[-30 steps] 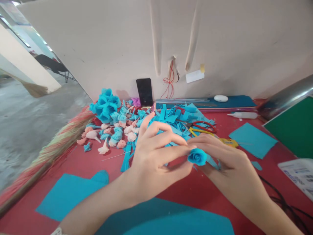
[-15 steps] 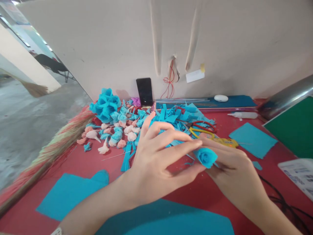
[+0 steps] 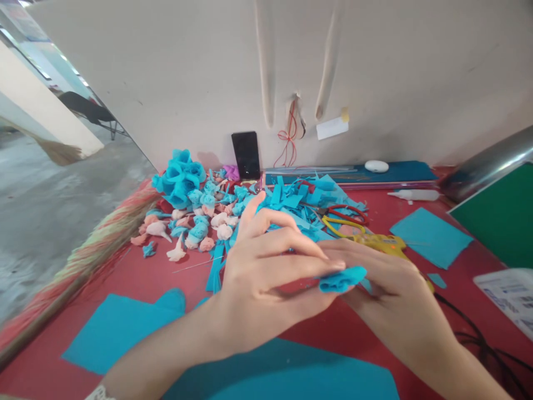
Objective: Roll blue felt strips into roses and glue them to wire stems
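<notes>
Both my hands meet over the red table (image 3: 137, 272) around a small rolled blue paper rose (image 3: 342, 279). My left hand (image 3: 266, 278) pinches the rose between thumb and forefinger, its other fingers raised. My right hand (image 3: 387, 283) closes on the rose from the right and holds its lower end. Behind the hands lies a heap of blue paper strips (image 3: 300, 203). A pile of finished blue and pale pink paper flowers (image 3: 187, 205) sits to the left of it.
Scissors with red and yellow handles (image 3: 343, 218) and a yellow glue gun (image 3: 381, 241) lie behind my right hand. Blue sheets (image 3: 431, 236) lie right and near me (image 3: 120, 328). A phone (image 3: 245, 155) leans on the wall. A black cable (image 3: 478, 339) runs at right.
The rose has been turned in my fingers: its open spiral faced me before, now it lies sideways and flatter. Both hands stay in the same place.
</notes>
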{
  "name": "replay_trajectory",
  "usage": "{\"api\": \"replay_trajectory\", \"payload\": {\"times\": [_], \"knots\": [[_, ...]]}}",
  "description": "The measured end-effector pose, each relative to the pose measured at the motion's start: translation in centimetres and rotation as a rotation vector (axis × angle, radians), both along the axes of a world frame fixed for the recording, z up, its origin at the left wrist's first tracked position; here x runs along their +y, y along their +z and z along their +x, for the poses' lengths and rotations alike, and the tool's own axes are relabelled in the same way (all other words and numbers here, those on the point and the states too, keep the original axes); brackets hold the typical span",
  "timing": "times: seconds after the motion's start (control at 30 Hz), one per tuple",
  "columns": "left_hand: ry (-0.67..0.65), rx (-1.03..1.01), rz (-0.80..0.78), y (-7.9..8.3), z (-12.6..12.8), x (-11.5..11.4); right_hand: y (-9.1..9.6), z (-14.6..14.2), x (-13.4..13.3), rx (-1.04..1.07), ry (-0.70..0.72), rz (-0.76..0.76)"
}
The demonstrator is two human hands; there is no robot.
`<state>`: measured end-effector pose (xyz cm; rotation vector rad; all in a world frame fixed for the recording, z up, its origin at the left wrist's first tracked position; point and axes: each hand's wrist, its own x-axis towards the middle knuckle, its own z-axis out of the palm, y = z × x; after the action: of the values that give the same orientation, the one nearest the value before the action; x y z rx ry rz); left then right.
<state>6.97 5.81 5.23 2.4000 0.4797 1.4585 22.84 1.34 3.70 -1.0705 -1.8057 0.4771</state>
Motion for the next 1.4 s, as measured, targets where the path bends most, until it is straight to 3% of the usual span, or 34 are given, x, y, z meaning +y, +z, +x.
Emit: {"api": "replay_trajectory", "payload": {"times": [0.2, 0.47, 0.7, 0.9, 1.03, 1.27, 1.4], "knots": [[-0.02, 0.014, -0.248, 0.2, 0.2, -0.1, 0.0, 0.4, -0.4, 0.006, -0.042, 0.055], [-0.041, 0.022, -0.311, 0.1, 0.4, 0.4, 0.4, 0.3, -0.7, 0.017, -0.022, -0.012], [-0.052, 0.022, -0.417, 0.0, 0.3, 0.3, 0.8, 0.2, -0.6, 0.029, -0.039, 0.02], [-0.064, -0.059, -0.32, 0.4, 0.0, 0.0, 1.3, 0.3, -0.7, -0.088, -0.145, 0.143], [-0.03, 0.011, -0.274, 0.6, -0.2, -0.1, 1.4, 0.3, -1.0, -0.205, -0.234, 0.202], [0.004, 0.052, -0.238, 0.7, -0.4, -0.3, 0.9, 0.4, -1.1, -0.354, -0.267, 0.393], [0.017, 0.045, -0.206, 0.7, -0.4, -0.3, 0.8, 0.4, -1.3, -0.389, -0.261, 0.415]]}}
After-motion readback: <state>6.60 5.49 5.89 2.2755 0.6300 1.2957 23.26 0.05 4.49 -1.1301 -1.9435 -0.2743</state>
